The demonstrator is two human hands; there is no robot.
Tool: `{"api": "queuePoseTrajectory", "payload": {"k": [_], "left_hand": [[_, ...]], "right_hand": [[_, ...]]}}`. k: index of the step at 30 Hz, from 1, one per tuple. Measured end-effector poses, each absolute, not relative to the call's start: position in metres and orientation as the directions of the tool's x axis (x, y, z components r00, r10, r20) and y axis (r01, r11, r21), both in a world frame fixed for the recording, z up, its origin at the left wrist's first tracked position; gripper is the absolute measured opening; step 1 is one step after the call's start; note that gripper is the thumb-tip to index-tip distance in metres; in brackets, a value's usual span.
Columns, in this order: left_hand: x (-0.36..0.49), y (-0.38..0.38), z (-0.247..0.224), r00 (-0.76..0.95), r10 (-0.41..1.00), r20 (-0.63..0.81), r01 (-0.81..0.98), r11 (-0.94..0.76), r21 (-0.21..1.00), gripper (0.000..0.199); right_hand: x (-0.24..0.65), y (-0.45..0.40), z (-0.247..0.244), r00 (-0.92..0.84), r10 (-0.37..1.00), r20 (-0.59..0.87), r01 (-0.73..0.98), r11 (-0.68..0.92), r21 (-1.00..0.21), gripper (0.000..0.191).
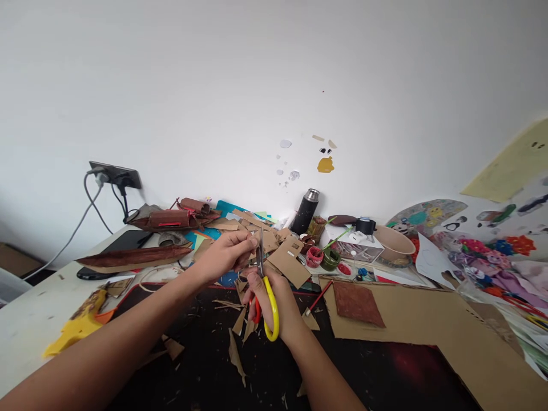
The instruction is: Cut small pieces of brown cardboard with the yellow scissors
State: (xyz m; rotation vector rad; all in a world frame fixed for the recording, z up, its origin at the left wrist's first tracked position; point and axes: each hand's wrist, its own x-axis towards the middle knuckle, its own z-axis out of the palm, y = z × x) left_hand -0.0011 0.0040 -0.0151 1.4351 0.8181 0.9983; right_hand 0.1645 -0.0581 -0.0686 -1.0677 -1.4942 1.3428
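Observation:
My right hand (276,297) is wrapped round a pair of scissors (271,308) with yellow and red handles, its metal blades pointing up and away from me. Beside the blades, my left hand (229,251) has thumb and fingers pinched together; what lies between them is too small to make out. Just behind both hands spreads a heap of brown cardboard scraps (289,260). Thin cardboard offcuts (235,357) lie on the dark work surface (205,365) below the scissors.
A yellow glue gun (81,322) and a brown boat-shaped piece (137,260) lie left. Behind stand a black thermos (306,211) and open paint jars (314,257). At right, a reddish-brown square (358,304) rests on a cardboard sheet (411,308), near a bowl (394,245).

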Motion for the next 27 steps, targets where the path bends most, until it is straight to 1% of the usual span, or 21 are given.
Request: {"api": "queuePoseTrajectory", "payload": {"k": [7,19,24,27], "left_hand": [[0.002,-0.001,-0.012,0.370,0.923,0.108,-0.004,-0.115,0.993,0.051],[0.002,0.002,-0.015,0.384,0.919,0.093,-0.011,-0.096,0.995,0.052],[0.000,0.002,-0.014,0.395,0.914,0.093,0.012,-0.106,0.994,0.051],[-0.002,0.003,-0.010,0.416,0.903,0.105,0.031,-0.129,0.991,0.051]], "right_hand": [[0.163,-0.059,-0.064,-0.258,0.965,0.042,0.089,0.067,-0.994,0.066],[0.165,-0.060,-0.060,-0.223,0.973,0.059,0.166,0.097,-0.981,0.052],[0.166,-0.060,-0.059,-0.202,0.977,0.070,0.241,0.119,-0.963,0.046],[0.167,-0.060,-0.057,-0.195,0.977,0.090,0.304,0.148,-0.941,0.047]]}}
